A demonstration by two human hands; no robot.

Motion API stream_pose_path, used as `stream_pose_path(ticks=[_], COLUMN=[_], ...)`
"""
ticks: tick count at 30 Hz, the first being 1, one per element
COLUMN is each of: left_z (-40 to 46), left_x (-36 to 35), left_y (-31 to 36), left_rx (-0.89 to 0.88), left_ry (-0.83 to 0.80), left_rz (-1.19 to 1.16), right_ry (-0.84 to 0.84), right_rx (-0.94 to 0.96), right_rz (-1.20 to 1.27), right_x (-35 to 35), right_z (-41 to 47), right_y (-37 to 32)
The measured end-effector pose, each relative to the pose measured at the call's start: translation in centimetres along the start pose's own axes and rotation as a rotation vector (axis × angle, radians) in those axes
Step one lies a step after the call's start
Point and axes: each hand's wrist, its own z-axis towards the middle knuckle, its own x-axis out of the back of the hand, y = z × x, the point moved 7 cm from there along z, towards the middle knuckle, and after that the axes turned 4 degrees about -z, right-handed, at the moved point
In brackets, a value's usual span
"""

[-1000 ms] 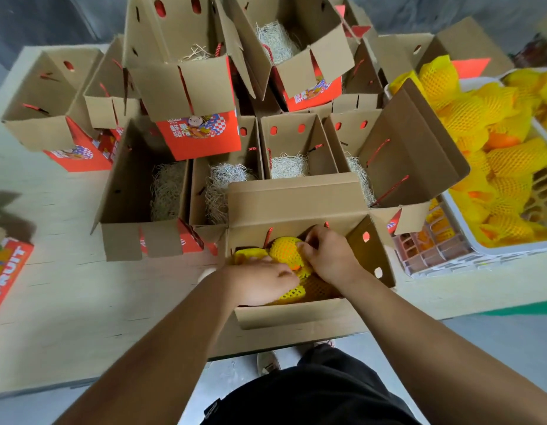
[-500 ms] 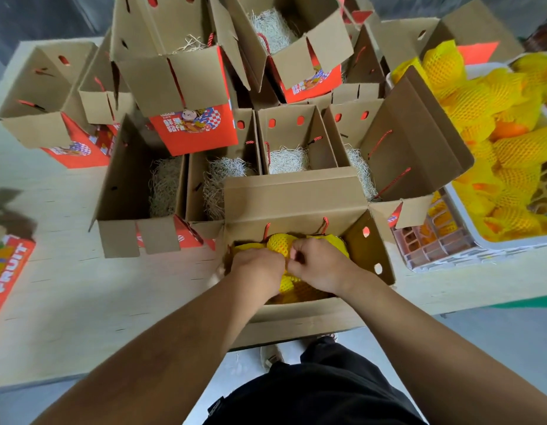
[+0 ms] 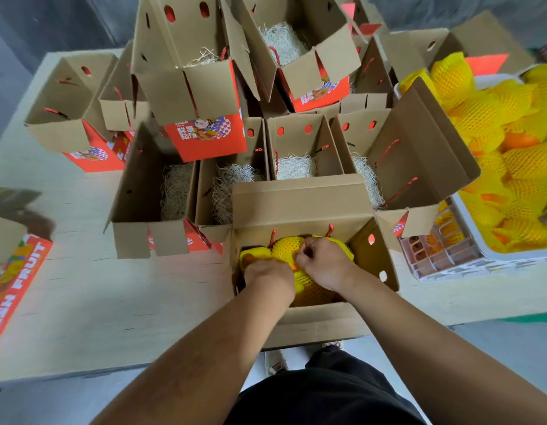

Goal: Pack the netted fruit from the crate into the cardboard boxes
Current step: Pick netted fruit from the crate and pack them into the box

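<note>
An open cardboard box [image 3: 299, 204] stands at the table's near edge, holding several fruits in yellow foam netting [image 3: 286, 246]. Both my hands are inside it. My left hand [image 3: 269, 276] lies knuckles-up over the fruit on the left side, fingers curled down onto them. My right hand [image 3: 324, 263] pinches the netting of a fruit in the middle of the box. Much of the fruit is hidden under my hands. A white crate [image 3: 468, 250] heaped with more netted fruit [image 3: 493, 118] sits at the right.
Several open boxes lined with pale shredded paper [image 3: 292, 167] crowd the table behind, some stacked and tilted with red printed fronts [image 3: 204, 136]. A flat red "FRESH FRUIT" carton [image 3: 11, 283] lies at the left edge. Bare wooden tabletop [image 3: 112, 286] stretches left of my box.
My hands have drawn together over the fruit in the box. The left hand slid from the near side toward the left; the right hand now pinches netting in the middle.
</note>
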Motion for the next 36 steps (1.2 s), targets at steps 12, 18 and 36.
stream_pose_path(ticks=[12, 18, 36], left_z=[-4.9, -5.3, 7.4], left_x=[7.7, 9.6, 15.8], left_y=[-2.0, 7.3, 38.2], left_rx=[-0.265, -0.504, -0.541], left_ry=[0.363, 0.515, 0.565], left_rz=[-0.544, -0.81, -0.095], right_ry=[0.098, 0.402, 0.343], right_rx=[0.096, 0.252, 0.163], right_rz=[0.198, 0.341, -0.129], right_x=[5.4, 12.1, 33.4], right_z=[-4.2, -6.3, -0.2], right_y=[1.5, 3.0, 31.2])
